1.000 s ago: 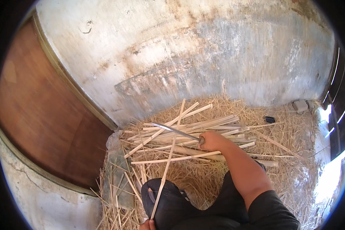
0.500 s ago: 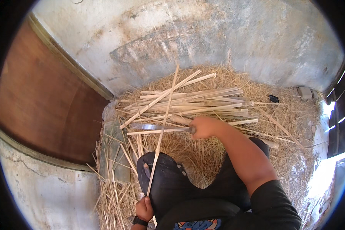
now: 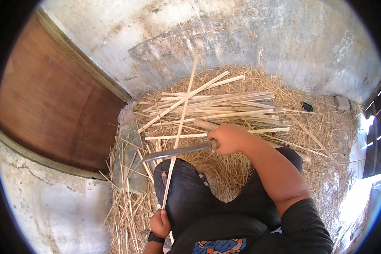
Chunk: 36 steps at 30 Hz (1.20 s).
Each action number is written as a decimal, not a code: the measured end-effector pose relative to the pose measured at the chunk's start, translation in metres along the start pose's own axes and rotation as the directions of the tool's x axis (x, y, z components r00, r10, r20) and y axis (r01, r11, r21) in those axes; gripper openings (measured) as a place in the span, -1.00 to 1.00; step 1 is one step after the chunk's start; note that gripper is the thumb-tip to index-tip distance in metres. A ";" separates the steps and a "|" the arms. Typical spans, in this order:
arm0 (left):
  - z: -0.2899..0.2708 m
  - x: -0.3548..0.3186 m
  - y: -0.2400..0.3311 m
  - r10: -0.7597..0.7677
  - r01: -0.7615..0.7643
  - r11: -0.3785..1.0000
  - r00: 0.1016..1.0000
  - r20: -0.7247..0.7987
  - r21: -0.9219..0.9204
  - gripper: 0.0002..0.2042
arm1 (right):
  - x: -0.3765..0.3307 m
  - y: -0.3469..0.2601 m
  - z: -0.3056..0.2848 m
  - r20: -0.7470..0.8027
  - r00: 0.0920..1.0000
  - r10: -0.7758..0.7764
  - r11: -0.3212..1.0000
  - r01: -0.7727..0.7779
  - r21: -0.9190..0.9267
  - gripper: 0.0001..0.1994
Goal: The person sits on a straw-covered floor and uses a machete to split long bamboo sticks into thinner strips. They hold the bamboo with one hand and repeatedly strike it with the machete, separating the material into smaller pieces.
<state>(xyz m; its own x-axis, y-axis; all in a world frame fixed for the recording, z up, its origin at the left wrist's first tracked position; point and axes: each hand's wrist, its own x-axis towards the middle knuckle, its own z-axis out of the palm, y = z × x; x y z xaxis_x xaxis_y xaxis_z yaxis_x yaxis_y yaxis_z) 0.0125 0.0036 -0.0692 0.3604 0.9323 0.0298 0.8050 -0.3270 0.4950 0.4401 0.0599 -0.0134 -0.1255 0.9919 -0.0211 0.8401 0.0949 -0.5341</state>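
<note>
A long, thin pale bamboo strip (image 3: 184,109) slants from my left knee up toward the wall. My left hand (image 3: 160,222) is closed on its near end, beside my left thigh. In my right hand (image 3: 228,139), above the gap between my knees, is the handle of a machete. Its dark blade (image 3: 190,150) points left, its tip past the strip, and crosses the strip just above my left knee. Whether the blade touches the strip I cannot tell. The machete's handle is mostly hidden by my fingers.
Several bamboo strips (image 3: 224,103) lie piled on straw-like shavings (image 3: 258,80) beyond my knees. A thicker pale stick (image 3: 205,124) lies by my right hand. A small black object (image 3: 307,107) is at the far right. A brown door panel (image 3: 55,106) and walls enclose the left.
The machete blade has come nearer to me and turned, its tip now lower, close above my left knee. My left hand still grips the strip's near end.
</note>
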 end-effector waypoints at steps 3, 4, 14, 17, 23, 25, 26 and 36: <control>-0.007 0.010 0.019 0.035 -0.034 0.998 0.999 0.016 -0.048 -0.56 | -0.010 -0.014 0.000 -0.075 0.987 -0.144 0.989 0.140 -0.054 -0.72; -0.009 0.014 0.026 0.050 -0.048 0.996 0.999 0.017 -0.070 -0.56 | -0.009 -0.020 0.002 -0.089 0.976 -0.199 0.976 0.189 -0.112 -0.71; -0.029 0.028 0.053 0.074 -0.063 0.989 0.994 -0.076 0.135 -0.61 | -0.010 -0.026 -0.008 -0.146 0.989 -0.019 0.997 0.008 -0.078 -0.77; -0.024 0.013 0.049 0.049 -0.047 0.990 0.999 -0.010 0.133 -0.61 | -0.006 -0.033 -0.006 -0.051 0.988 -0.146 0.967 0.132 -0.216 -0.76; -0.020 0.007 0.042 0.037 -0.043 0.992 0.998 0.051 0.118 -0.60 | 0.017 0.029 0.018 -0.050 0.961 0.273 0.952 -0.262 0.161 -0.77; -0.019 0.007 0.037 0.016 -0.028 0.987 0.997 0.079 0.156 -0.61 | 0.015 -0.001 0.018 0.020 0.996 0.086 0.996 -0.086 -0.008 -0.76; -0.020 0.007 0.034 0.009 -0.026 0.984 0.995 0.099 0.174 -0.61 | 0.013 -0.008 0.020 0.065 0.998 0.002 0.996 0.004 -0.084 -0.76; -0.021 0.013 0.028 0.010 -0.033 0.981 0.993 0.121 0.191 -0.64 | 0.015 0.007 0.029 0.058 0.995 0.085 0.996 -0.085 -0.006 -0.75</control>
<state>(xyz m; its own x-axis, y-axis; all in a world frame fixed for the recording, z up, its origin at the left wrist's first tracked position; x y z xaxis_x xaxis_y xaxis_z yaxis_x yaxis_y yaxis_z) 0.0297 0.0103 -0.0365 0.4226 0.9035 -0.0710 0.8678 -0.3808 0.3192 0.4288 0.0727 -0.0424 -0.0839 0.9897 -0.1159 0.8511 0.0106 -0.5249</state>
